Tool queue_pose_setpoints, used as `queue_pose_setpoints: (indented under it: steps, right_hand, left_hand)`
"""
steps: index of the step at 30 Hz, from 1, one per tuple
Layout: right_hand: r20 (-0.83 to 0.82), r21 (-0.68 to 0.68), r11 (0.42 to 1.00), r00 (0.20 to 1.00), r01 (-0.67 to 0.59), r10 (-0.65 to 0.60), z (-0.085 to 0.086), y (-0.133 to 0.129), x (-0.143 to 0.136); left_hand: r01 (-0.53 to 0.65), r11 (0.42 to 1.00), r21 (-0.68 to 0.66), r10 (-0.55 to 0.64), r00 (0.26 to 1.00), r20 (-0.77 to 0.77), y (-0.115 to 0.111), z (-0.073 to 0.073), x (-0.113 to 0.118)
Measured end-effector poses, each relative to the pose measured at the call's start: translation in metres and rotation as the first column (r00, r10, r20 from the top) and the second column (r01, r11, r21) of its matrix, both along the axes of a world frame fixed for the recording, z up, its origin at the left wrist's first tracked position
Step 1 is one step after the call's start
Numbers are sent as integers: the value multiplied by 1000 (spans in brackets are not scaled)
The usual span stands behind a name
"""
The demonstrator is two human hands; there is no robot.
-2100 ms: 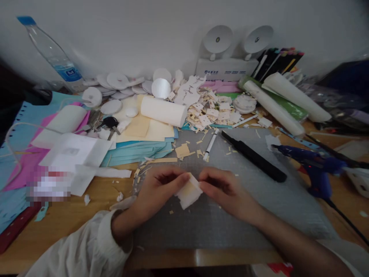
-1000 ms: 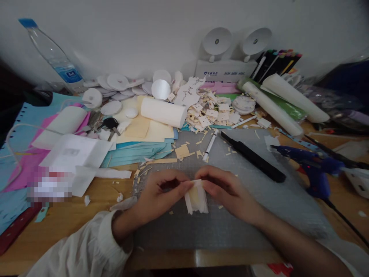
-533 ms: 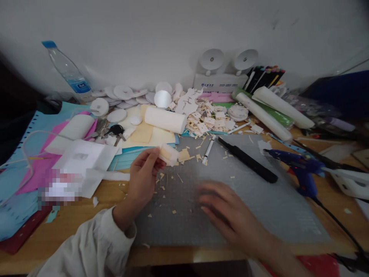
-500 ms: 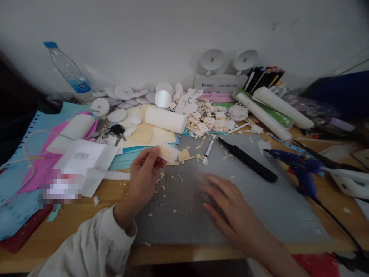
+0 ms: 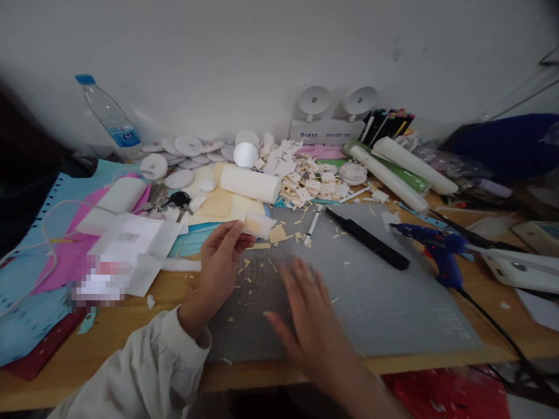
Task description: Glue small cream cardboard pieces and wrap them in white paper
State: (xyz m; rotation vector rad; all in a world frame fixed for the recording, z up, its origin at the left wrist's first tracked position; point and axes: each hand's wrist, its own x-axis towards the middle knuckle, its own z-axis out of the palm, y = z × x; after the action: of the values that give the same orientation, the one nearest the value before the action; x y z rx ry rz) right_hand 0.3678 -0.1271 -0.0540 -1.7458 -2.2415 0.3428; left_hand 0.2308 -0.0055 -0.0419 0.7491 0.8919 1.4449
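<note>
Between thumb and fingers, my left hand pinches a small translucent whitish piece with a cream patch, perhaps paper or film. My right hand is spread and a little blurred, over the grey cutting mat, with nothing visible in it. Small cream scraps lie scattered on the mat around both hands. Beyond them are a white pen and a long black tool, possibly a closed cutter. A blue glue gun rests at the mat's right edge.
At the back is a heap of small cream cut pieces, beside white rolls and round white discs. A water bottle stands back left. Keys, paper sheets and a cable lie left.
My right hand has swept left across the mat, towards my left hand, fingers spread. My left hand keeps its pinch on the small piece. The camera view has shifted slightly.
</note>
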Motion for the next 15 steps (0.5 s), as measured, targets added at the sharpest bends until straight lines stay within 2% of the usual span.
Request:
queue_pose_setpoints:
  steps: [1, 2, 4, 6, 7, 8, 10, 11, 12, 13, 14, 15]
  right_hand:
    - [2, -1, 998, 998, 67, -67, -1, 3, 2]
    - [-5, -11, 998, 998, 60, -60, -1, 5, 3]
    - [-63, -38, 990, 989, -139, 136, 5, 6, 4]
    - [-149, -10, 932, 922, -362, 357, 14, 4, 8]
    - [-185, 39, 916, 898, -399, 400, 18, 2, 12]
    - [-212, 104, 919, 895, -380, 394, 21, -1, 20]
    - [-254, 278, 944, 934, -179, 252, 20, -8, 42]
    - [-270, 353, 934, 951, -51, 154, 17, -13, 57]
    - [-288, 426, 899, 957, 104, 26, 13, -17, 74]
    - [-317, 493, 824, 940, 279, -128, 8, -21, 92]
    - [-351, 550, 693, 882, 466, -314, 3, -25, 111]
    - [-388, 611, 521, 800, 596, -458, -3, -28, 130]
  left_hand:
    - [2, 1000, 12, -1, 1000, -15, 0, -1, 0]
    - [-3, 1000, 25, 4, 999, -41, -1, -1, 0]
    - [-25, 999, 45, 29, 994, -102, -1, -4, 0]
    - [-19, 998, 65, 31, 980, -195, -2, -6, -1]
    - [13, 997, 75, 7, 966, -259, -3, -6, -1]
    - [66, 994, 85, -34, 943, -332, -4, -6, -2]
    - [204, 974, 98, -130, 858, -497, -8, -7, -1]
    - [264, 959, 102, -162, 808, -566, -9, -7, 0]
    - [311, 944, 110, -180, 765, -619, -11, -9, 2]
    - [350, 929, 120, -185, 720, -669, -13, -10, 4]
    - [381, 915, 132, -177, 674, -717, -14, -12, 6]
    - [409, 901, 144, -161, 624, -764, -14, -14, 8]
